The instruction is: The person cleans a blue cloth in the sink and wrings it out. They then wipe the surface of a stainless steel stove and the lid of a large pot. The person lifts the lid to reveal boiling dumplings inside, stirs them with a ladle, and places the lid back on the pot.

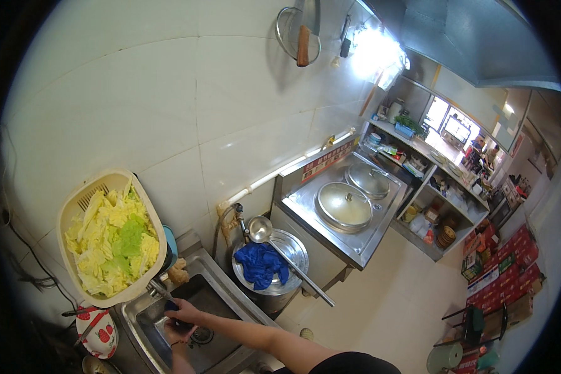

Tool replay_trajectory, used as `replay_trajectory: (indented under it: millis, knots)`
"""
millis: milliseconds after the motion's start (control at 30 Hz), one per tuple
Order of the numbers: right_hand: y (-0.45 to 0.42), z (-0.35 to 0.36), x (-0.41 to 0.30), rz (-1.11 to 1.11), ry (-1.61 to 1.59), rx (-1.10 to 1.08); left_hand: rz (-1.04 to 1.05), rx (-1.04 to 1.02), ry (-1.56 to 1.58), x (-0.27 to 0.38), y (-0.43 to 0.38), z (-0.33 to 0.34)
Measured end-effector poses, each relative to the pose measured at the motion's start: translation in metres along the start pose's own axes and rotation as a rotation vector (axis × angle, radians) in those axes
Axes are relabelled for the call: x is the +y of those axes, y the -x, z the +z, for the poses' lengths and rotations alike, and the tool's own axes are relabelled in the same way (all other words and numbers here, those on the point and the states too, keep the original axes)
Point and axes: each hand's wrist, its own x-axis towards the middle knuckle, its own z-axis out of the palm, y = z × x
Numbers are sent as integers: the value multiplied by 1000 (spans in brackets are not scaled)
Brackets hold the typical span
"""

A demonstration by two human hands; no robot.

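Note:
Both my hands are over the stainless steel sink (224, 299), near its faucet (158, 286). My right hand (188, 312) has its fingers around a small dark object (171, 305), which is too hidden to name. My left hand (176, 331) holds the same object from below, a bracelet at its wrist. Just beyond the faucet stands a cream plastic basket (64, 248) heaped with torn cabbage leaves (114, 243). A tan lump (178, 272), perhaps a sponge, lies on the sink's back rim.
Right of the sink, a lidded metal pot (287, 285) carries a blue cloth (262, 264) and a long-handled ladle (261, 229). A steel stove (304, 201) holds two lidded pots. Left is a strawberry-patterned item (98, 333). Red cartons (505, 276) and a stool (472, 325) stand far right.

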Motion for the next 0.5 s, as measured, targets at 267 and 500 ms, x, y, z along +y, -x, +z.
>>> replay_trajectory:
  millis: [267, 500]
  knots:
    - [11, 41, 47, -334, 383, 167, 4, -65, 106, -21, 13, 28]
    - [0, 31, 25, -58, 794, 582, -19, -107, 36, -29, 0, 47]
